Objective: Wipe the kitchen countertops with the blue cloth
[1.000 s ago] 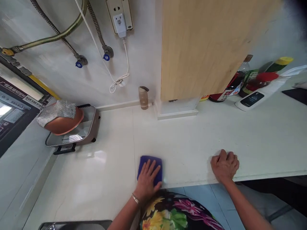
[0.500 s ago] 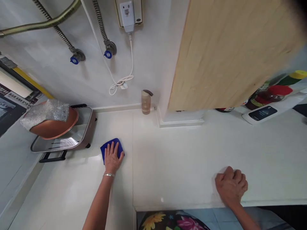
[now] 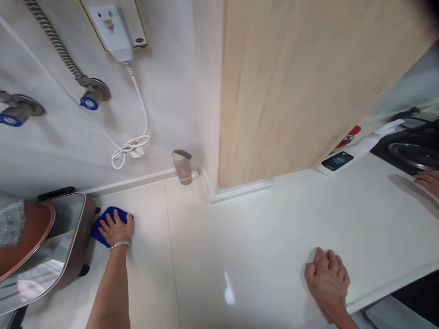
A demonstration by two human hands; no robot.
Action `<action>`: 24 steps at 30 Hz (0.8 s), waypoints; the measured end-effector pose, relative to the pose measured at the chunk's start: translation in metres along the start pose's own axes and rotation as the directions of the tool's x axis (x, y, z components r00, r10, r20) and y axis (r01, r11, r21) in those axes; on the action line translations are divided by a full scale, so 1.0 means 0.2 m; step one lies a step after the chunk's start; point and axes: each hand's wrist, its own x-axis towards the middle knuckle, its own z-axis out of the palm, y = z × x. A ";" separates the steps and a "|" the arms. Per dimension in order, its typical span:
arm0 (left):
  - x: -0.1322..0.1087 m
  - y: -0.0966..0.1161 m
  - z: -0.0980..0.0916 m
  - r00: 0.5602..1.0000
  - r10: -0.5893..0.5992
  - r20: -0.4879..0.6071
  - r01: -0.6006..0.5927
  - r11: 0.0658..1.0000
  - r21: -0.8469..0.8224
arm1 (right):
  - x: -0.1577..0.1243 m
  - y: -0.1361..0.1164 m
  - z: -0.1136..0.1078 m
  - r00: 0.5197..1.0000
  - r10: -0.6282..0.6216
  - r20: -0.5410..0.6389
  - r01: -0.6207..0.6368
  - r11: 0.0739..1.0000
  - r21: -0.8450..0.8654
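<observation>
My left hand [image 3: 117,228] lies flat with fingers spread on a folded blue cloth [image 3: 109,211], pressing it to the white countertop [image 3: 202,256]. A bracelet circles that wrist. Just left of the cloth stands an electric griddle [image 3: 80,237] with a glossy pan and black handles. My right hand [image 3: 327,281] rests on the counter near its front edge, fingers curled into a loose fist. Nothing shows in it, though its palm faces down out of sight.
A brownish bottle [image 3: 183,168] stands against the back wall, beside a pillar. A wooden panel [image 3: 291,91] hangs over the counter. At the right are a white bottle [image 3: 360,148], a stove [image 3: 414,153] and another person's hand [image 3: 430,182]. A copper-coloured bowl [image 3: 30,233] sits on the griddle.
The view has swung right and come closer. My left hand has slid the cloth left, nearer the griddle. My right hand stays curled on the counter. Another person's hand now shows at the right.
</observation>
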 end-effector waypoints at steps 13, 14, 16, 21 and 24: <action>-0.30 0.82 0.16 0.908 0.415 -0.056 -0.418 0.907 -0.059 | 0.00 0.00 0.00 0.998 0.054 0.029 -0.054 0.998 -0.017; -0.36 0.84 0.16 0.893 0.445 -0.065 -0.449 0.891 -0.065 | 0.00 0.00 0.00 0.998 0.048 0.027 -0.048 0.999 -0.015; -0.49 0.85 0.15 0.859 0.507 -0.073 -0.512 0.855 -0.083 | 0.01 0.00 0.01 0.999 0.033 0.020 -0.033 0.999 -0.013; -0.89 0.92 0.11 0.762 0.645 -0.063 -0.643 0.742 -0.188 | 0.01 0.00 0.02 1.000 0.009 -0.001 -0.010 0.999 -0.043; -1.17 0.98 0.10 0.682 0.728 -0.068 -0.720 0.651 -0.240 | 0.02 0.00 0.03 1.000 0.009 -0.002 -0.009 0.998 -0.064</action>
